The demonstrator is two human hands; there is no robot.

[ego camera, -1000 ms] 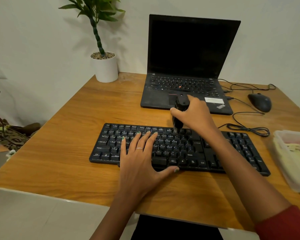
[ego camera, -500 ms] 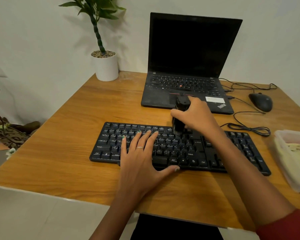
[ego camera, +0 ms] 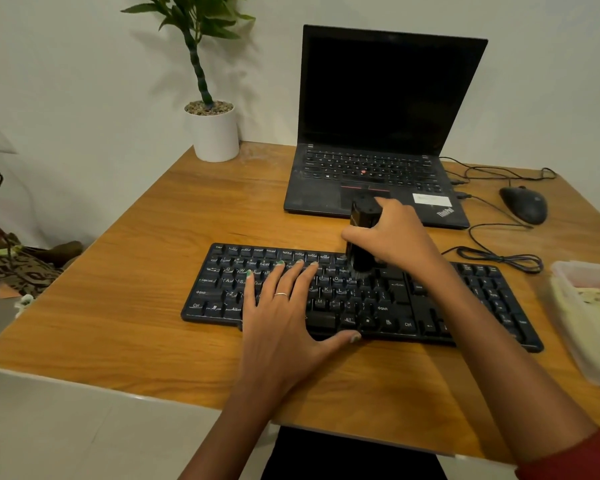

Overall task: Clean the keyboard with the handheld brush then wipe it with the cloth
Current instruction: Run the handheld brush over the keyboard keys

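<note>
A black keyboard [ego camera: 388, 299] lies across the middle of the wooden table [ego camera: 118, 306]. My left hand [ego camera: 284, 317] rests flat on its left half, fingers spread and straight, thumb at the front edge. My right hand [ego camera: 395, 237] grips a black handheld brush [ego camera: 362, 233] held upright, its bristles touching the keys near the middle of the upper rows. A pale cloth [ego camera: 593, 306] seems to lie inside a clear plastic container [ego camera: 568, 271] at the right edge.
An open black laptop [ego camera: 378, 133] stands behind the keyboard. A black mouse [ego camera: 523, 204] and looped cables [ego camera: 499, 254] lie at the back right. A white potted plant [ego camera: 215, 133] stands at the back left by the wall.
The brush and my right hand have shifted slightly toward me along the upper key rows. My left hand has stayed in place on the keyboard.
</note>
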